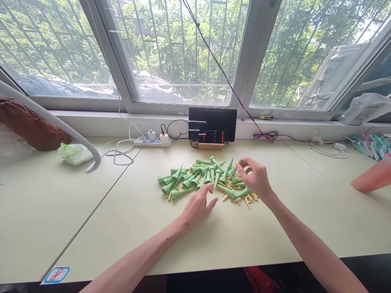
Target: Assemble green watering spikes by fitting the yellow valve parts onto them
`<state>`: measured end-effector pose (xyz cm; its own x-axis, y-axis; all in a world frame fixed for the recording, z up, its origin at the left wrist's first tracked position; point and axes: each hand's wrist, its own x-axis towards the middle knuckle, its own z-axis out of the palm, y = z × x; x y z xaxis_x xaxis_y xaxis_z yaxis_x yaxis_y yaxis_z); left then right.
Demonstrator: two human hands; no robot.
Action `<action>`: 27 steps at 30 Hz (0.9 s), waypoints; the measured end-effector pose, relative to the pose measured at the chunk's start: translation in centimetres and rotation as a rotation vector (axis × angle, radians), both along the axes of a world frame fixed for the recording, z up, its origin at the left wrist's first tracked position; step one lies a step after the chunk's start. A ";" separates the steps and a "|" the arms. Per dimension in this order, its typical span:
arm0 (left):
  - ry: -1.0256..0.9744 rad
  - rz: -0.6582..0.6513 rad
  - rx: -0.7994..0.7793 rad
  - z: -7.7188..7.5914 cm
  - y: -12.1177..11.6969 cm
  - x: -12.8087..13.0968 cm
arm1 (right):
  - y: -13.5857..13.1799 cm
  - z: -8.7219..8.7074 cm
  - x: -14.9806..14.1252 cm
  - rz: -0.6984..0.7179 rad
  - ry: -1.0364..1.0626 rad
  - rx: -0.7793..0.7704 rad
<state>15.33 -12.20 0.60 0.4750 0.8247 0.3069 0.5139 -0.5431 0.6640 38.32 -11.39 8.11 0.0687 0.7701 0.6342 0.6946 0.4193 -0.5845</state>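
A pile of green plastic cone-shaped spikes (217,176) with ribbed wide ends lies mid-table. Among and under them are small yellow plastic pieces (247,201), many partly hidden. My left hand (197,205) is at the pile's front edge, thumb and fingers apart, holding nothing. At the right side of the pile, the thumb and fingertips of my right hand (255,177) close on a green spike (233,172); the fingers hide part of it.
Behind the pile, a phone (211,136) leans against a dark tablet (198,118). A power strip (152,141) and white cables stand left of them. A white curved tube (76,136) reaches in from the left. At right are a blurred reddish object (371,177) and teal-and-pink packets (371,145).
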 end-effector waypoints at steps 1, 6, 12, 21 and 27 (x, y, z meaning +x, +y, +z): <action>0.010 -0.003 0.009 -0.1 0.0 0.0 | 0.7 -0.1 0.9 -0.038 -0.006 -0.008; 0.051 -0.026 0.045 -0.3 0.1 0.0 | 4.3 -1.9 4.6 -0.195 -0.024 -0.011; 0.064 -0.045 0.072 -0.3 0.2 -0.1 | 7.7 -3.9 6.3 -0.297 0.002 -0.078; 0.069 -0.051 0.057 -0.1 0.1 0.0 | 9.8 -5.8 6.1 -0.208 0.087 -0.190; 0.094 -0.058 0.055 -0.2 0.0 -0.2 | 9.4 -5.8 5.3 -0.106 0.076 -0.206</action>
